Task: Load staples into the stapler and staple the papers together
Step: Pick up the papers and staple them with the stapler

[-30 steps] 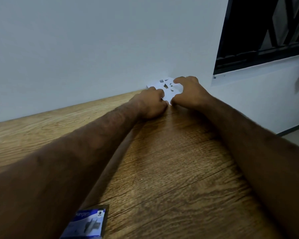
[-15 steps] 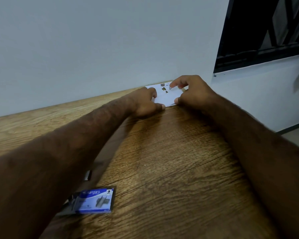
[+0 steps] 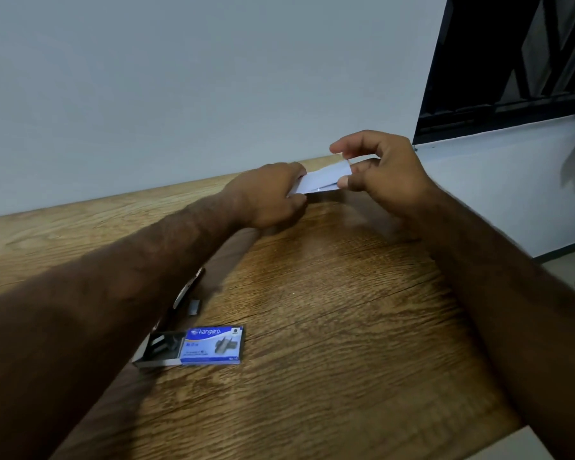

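A brown wooden table (image 3: 329, 310) with bold wavy grain and a faint sheen fills the lower view; its far edge meets a plain matt grey-white wall (image 3: 196, 94); at the upper right a dark window with slanted metal bars (image 3: 518, 54) sits above a white stretch of wall.

Two bare hands reach to the far side of the table, just before the wall; between them is one small bundle of thin white paper slips (image 3: 322, 179), lifted off the wood and tilted; the right end shows a split into at least two layers, but the exact count of sheets cannot be told.

The left hand (image 3: 273, 194) has its fingers curled round the left end of the slips; the right hand (image 3: 382, 171) pinches the right end between thumb and a finger, its other fingers bent and slightly spread above.

One flat blue cardboard staple box (image 3: 213, 345) lies near the left forearm, its grey inner tray slid out to the left; one short grey metal strip of staples (image 3: 194, 307) lies loose just beyond it; one pale thin-edged object (image 3: 188, 287) is mostly hidden by the forearm, and what it is cannot be told.
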Tool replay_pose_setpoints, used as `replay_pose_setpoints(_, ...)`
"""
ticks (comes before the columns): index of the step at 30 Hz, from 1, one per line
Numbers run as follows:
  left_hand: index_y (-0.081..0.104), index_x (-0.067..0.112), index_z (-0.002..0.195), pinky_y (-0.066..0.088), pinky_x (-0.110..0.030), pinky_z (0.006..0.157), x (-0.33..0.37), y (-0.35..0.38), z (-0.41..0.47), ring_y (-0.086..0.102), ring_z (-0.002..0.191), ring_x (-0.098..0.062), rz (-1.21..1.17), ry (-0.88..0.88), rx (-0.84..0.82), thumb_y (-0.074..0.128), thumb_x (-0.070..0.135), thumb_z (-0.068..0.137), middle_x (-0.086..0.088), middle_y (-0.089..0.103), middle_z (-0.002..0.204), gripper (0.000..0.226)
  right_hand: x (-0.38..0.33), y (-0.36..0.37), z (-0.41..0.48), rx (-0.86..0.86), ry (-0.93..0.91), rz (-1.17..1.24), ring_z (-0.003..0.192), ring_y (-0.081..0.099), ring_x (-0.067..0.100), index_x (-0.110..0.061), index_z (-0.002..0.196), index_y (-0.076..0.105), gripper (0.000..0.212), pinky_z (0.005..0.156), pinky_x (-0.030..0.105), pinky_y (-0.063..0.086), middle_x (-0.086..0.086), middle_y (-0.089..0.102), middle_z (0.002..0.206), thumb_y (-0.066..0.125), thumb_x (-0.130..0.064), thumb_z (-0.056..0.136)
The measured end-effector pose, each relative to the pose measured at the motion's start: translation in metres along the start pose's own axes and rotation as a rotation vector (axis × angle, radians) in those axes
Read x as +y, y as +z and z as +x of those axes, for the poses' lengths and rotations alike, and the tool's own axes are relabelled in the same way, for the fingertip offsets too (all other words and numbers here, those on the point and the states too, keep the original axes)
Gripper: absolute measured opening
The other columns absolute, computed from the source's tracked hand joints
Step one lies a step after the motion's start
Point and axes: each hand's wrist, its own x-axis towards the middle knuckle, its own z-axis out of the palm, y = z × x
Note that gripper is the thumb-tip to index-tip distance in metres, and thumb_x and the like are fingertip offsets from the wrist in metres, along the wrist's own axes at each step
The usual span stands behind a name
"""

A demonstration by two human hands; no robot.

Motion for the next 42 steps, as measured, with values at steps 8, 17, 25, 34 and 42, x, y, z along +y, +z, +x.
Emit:
replay_pose_setpoints(8,0.059,0.016,0.108,0.05,-0.045,0.087,0.002,-0.011,-0.019,0.06,0.102,-0.029,0.106,0.02,0.023,0.042,0.022,0.1,-0.007,0.066,0.109,0.02,-0.007,0.006,-0.009,-0.018,-0.055,-0.021,0.081,0.057,0.011,-0.027,0.106,0.076,0.035,0.081,0.026,0.057,0.006,0.069,0.114,0.074,-0.002,0.081)
replay_pose_setpoints(17,0.065,0.01,0.106,0.051,-0.04,0.082,0.0,-0.018,-0.017,0.061,0.097,-0.026,-0.139,-0.018,0.102,0.045,0.011,0.101,-0.007,0.068,0.103,0.021,-0.008,0.013,-0.008,-0.084,-0.14,-0.087,0.086,0.068,0.003,-0.019,0.102,0.077,0.025,0.074,0.022,0.058,-0.006,0.075,0.096,0.067,-0.001,0.087)
replay_pose_setpoints(25,0.064,0.011,0.105,0.058,-0.047,0.083,-0.001,-0.018,-0.015,0.066,0.098,-0.029,-0.494,-0.112,0.159,0.058,0.016,0.099,-0.009,0.069,0.101,0.01,-0.002,0.01,-0.005,-0.041,-0.115,-0.043,0.08,0.067,0.002,-0.014,0.102,0.076,0.02,0.078,0.031,0.059,0.0,0.075,0.093,0.066,-0.001,0.09)
replay_pose_setpoints(34,0.064,0.006,0.108,0.058,-0.048,0.091,-0.005,-0.018,-0.019,0.066,0.106,-0.03,-0.611,-0.16,0.237,0.063,0.009,0.095,-0.013,0.07,0.108,0.013,-0.007,0.013,-0.009,-0.058,-0.03,0.001,0.076,0.067,0.007,-0.012,0.099,0.076,0.015,0.069,0.032,0.059,0.006,0.075,0.092,0.071,-0.004,0.087)
replay_pose_setpoints(42,0.064,0.016,0.103,0.057,-0.038,0.085,-0.002,-0.021,-0.016,0.064,0.103,-0.025,-0.493,-0.09,0.271,0.064,0.012,0.094,-0.005,0.068,0.107,0.01,-0.011,0.021,-0.011,-0.077,0.002,0.02,0.078,0.069,0.016,-0.011,0.097,0.074,0.014,0.075,0.042,0.061,0.017,0.075,0.096,0.073,-0.006,0.084)
